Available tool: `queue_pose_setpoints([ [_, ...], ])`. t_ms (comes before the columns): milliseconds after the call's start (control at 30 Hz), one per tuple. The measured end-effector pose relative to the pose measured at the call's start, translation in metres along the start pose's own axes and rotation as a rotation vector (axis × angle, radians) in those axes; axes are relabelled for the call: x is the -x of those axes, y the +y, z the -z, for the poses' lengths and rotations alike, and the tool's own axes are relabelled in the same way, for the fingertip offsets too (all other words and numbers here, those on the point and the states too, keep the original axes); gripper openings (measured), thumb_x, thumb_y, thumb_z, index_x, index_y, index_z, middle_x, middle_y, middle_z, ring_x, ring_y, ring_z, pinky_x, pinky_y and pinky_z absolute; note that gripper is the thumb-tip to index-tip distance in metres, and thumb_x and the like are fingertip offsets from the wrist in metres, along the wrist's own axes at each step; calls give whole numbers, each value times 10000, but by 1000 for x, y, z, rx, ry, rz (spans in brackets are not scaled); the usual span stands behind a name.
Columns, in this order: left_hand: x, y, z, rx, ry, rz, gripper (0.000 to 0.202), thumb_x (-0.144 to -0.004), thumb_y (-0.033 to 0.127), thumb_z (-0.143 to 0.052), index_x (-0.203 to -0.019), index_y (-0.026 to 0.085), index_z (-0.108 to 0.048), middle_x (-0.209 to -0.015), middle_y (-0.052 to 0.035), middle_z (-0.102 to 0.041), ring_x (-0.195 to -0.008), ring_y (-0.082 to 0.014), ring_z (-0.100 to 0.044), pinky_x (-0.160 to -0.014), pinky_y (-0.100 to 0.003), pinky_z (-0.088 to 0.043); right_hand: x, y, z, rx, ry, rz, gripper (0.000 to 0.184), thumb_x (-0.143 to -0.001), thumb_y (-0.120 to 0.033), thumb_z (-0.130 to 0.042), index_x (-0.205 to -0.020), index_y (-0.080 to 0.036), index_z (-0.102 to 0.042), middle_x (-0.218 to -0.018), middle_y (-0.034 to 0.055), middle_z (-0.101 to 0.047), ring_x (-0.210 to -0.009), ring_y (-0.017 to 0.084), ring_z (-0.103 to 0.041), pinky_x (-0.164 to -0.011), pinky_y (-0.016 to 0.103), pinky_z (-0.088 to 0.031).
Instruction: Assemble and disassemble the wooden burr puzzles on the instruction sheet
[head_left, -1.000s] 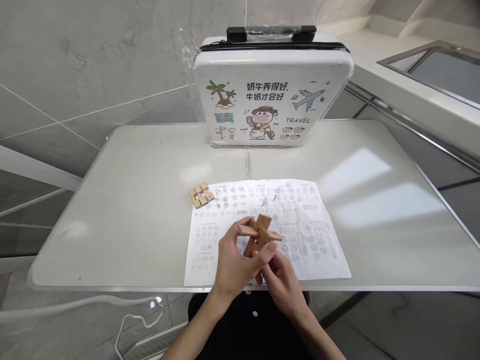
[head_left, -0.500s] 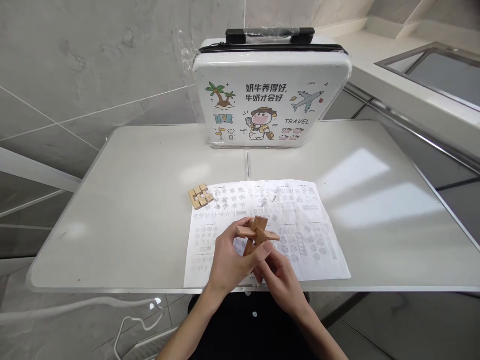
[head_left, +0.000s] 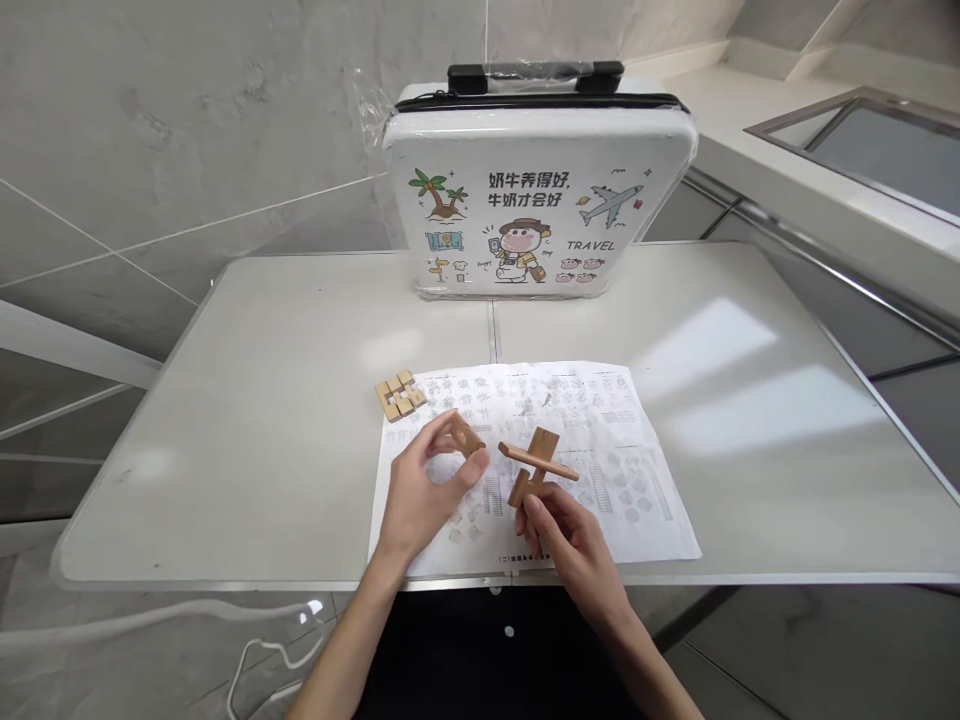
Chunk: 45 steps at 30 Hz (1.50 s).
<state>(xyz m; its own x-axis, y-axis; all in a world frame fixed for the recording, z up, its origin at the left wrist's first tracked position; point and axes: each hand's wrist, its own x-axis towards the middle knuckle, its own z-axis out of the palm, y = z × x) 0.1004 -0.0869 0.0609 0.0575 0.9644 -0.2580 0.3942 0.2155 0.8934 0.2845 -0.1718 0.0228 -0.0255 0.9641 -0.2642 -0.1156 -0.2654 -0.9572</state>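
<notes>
Between the thumb and fingers of my left hand (head_left: 424,490) is a short wooden puzzle piece (head_left: 466,436), held apart from the rest. My right hand (head_left: 562,525) is closed on the lower end of several interlocked wooden puzzle pieces (head_left: 541,462), one of them crossing the others at a slant. Both hands are above a printed instruction sheet (head_left: 637,490) covered in small diagrams. At the sheet's upper left corner lies a flat wooden puzzle (head_left: 400,395) of several light blocks, touched by neither hand.
A white case (head_left: 536,200) with cartoon prints and a black handle, wrapped in clear plastic, stands at the back of the white table (head_left: 262,430). A counter (head_left: 720,110) runs along the right. A white cable (head_left: 259,650) hangs at lower left.
My hands have moved apart. My left hand has come away leftward with one wooden piece, while the right hand keeps the interlocked pieces and has shifted slightly right.
</notes>
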Motion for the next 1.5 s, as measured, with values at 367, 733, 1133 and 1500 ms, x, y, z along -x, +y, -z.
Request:
queue_pose_setpoints([
  [367,-32,-46,29,-682,109,-567,785,-769,584,-868,-1406,234,-572,-1538,-177,-485,-1495,-436,-324,-1217,-633,-391,1,3,7,32,1,-23,420,-1053,-592,-560,-884,-217,-646,-757,23,-632,-617,159,-502,-583,295,-428],
  [733,-100,-33,38,-761,-17,-573,646,-769,595,-837,-1260,223,-643,-1560,-164,-450,-1520,-452,-254,-1247,-653,-292,1,5,7,75,-108,-36,432,-1069,-582,-541,-864,-212,-630,-768,21,-638,-651,164,-540,-619,297,-429],
  [1133,-104,-44,54,-699,-59,-487,722,-803,587,-796,-1409,251,-593,-1400,-119,-555,-1335,-369,-482,-1159,-535,-430,-1,5,5,90,-128,-54,441,-1075,-583,-527,-859,-212,-626,-760,19,-645,-653,165,-542,-629,298,-416],
  [1500,-58,-8,41,-491,-222,-605,317,-1035,450,-616,-1284,275,-703,-1275,-74,-726,-1214,-278,-657,-1068,-448,-509,-3,2,3,90,-157,-48,408,-1085,-552,-527,-891,-208,-629,-790,27,-668,-668,162,-547,-632,299,-414],
])
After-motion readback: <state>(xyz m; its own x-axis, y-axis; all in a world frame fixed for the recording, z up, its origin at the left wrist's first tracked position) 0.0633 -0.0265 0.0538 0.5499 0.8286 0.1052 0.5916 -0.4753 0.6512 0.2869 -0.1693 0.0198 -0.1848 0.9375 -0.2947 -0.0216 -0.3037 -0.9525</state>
